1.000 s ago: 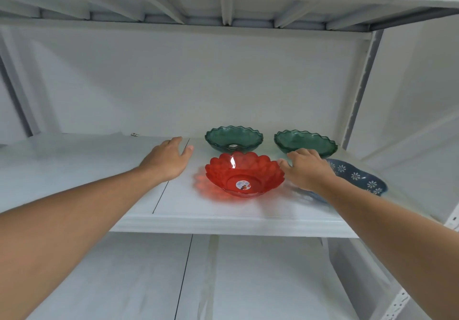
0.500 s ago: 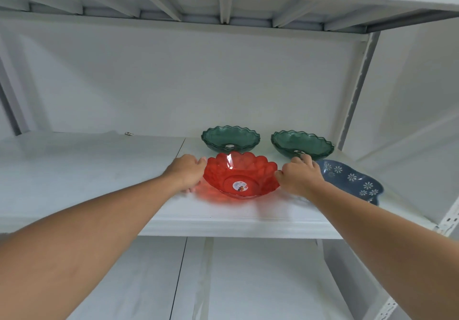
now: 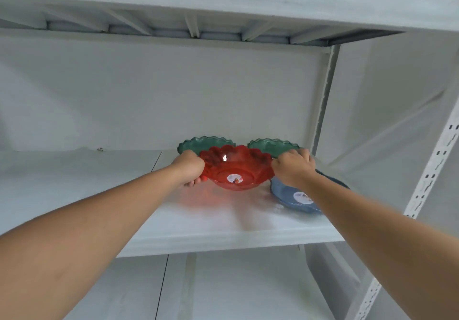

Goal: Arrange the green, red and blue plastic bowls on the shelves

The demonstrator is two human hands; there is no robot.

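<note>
Both hands grip the red bowl [image 3: 236,168] by its scalloped rim: the left hand [image 3: 190,169] closes on the left edge, with fingertips curled under the side, and the right hand [image 3: 293,168] closes on the right edge, knuckles up. The bowl hangs clear of the white shelf [image 3: 223,232], tipped slightly toward the camera so its inside and a round sticker on the base show through the clear plastic; a faint red glow lies on the board beneath it. Behind it, near the back wall, stand two green bowls, the left one [image 3: 198,143] partly hidden by the red rim and the left hand, the right one [image 3: 270,145] partly hidden by the right hand. They sit side by side, a little apart. The blue bowl [image 3: 293,198] rests on the shelf at the right, just beside the red bowl and lower than it, under the right wrist, which covers much of it; a white sticker shows on it. A perforated white upright [image 3: 432,170] rises at the far right. Above, the underside of the next shelf [image 3: 198,4] spans the view, and a lower shelf [image 3: 223,290] shows below.
</note>
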